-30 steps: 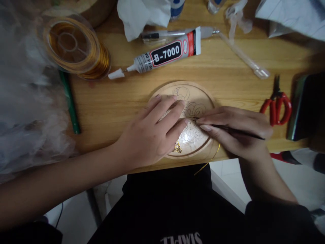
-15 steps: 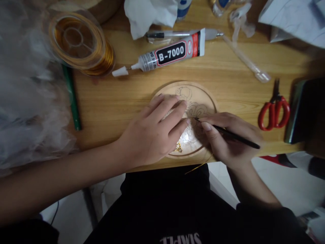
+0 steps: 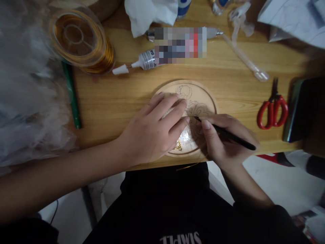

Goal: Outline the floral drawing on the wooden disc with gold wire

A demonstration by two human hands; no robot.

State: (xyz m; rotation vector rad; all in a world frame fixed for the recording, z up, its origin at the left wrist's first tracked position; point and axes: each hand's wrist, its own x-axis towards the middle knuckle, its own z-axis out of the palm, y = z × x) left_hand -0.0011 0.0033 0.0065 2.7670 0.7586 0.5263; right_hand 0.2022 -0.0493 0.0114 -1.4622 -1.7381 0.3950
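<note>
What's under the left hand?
The bare left hand covers part of a round, pale wooden board; bent gold wire shows beside it. Anything directly beneath is hidden.

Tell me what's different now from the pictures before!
The right hand has tipped the black tool so its back end swung toward the person's body. The loose end of the gold wire moved left. Nothing was visibly grabbed or let go. The left hand stayed on the round board.
</note>
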